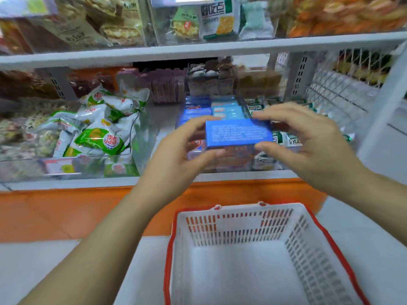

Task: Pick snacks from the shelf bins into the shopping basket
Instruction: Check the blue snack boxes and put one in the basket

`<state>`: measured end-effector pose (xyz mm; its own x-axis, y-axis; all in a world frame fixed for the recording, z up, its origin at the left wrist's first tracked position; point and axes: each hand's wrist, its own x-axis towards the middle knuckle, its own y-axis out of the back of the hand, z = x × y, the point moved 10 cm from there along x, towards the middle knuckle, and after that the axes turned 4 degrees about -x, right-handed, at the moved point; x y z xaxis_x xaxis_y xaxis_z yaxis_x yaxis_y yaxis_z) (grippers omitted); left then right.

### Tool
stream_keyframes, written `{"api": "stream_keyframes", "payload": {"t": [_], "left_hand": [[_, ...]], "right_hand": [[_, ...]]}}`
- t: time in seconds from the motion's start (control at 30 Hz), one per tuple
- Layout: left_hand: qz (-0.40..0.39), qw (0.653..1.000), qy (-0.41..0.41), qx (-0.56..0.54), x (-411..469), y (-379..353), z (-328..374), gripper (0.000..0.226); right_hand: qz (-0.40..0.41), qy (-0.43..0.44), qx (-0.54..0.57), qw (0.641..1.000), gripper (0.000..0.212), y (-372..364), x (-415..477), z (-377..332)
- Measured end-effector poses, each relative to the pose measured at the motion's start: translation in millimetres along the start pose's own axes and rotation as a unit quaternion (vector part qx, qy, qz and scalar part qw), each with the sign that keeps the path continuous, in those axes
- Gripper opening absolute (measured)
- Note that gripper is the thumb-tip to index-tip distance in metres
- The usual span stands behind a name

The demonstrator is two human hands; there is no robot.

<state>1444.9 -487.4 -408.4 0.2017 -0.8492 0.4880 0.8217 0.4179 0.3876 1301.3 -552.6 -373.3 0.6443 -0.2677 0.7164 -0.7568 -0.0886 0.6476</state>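
One view only, worn on the head. Looks forward and down, square onto the front of the shelf [198, 50]. Sits close to the bins, nearest packets large and partly readable. Takes in two tiers across the upper half, wide-angle, rolled a touch, with boards climbing toward the right. Blurs the far left and the top edge. Centres on the blue box [239, 133], with the left hand [176, 150] framed from the bottom left and the right hand [312, 139] from the right edge. Peers almost straight down into the shopping basket [242, 225] at the bottom, cropping its near rim at the lower edge. Catches orange plinth [55, 212] and pale floor [44, 271] at lower left.
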Motion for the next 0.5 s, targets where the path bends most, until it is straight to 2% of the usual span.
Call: {"api": "stream_keyframes", "payload": {"t": [0.07,0.13,0.2,0.3,0.5], "left_hand": [[-0.021,0.999,0.029,-0.036,-13.2,-16.3,-8.0,0.04],[-0.03,0.995,0.053,-0.077,-26.4,-31.1,-18.6,0.041],[-0.038,0.989,0.074,-0.119,-37.8,-45.3,-28.3,0.042],[-0.058,0.983,0.099,-0.142,-46.3,-63.0,-42.2,0.04],[-0.095,0.973,0.168,-0.129,-49.7,-81.6,-76.8,0.04]], "right_hand": [[-0.017,-0.084,0.097,0.992,0.047,-1.8,-23.8,11.1],[-0.041,-0.161,0.191,0.967,0.058,-12.2,-47.0,23.3],[-0.058,-0.206,0.249,0.944,0.061,-23.2,-69.3,33.4],[-0.061,-0.256,0.261,0.929,0.05,-29.5,-91.7,46.1],[-0.054,-0.273,0.202,0.939,0.042,-39.7,-111.6,58.3]]}}
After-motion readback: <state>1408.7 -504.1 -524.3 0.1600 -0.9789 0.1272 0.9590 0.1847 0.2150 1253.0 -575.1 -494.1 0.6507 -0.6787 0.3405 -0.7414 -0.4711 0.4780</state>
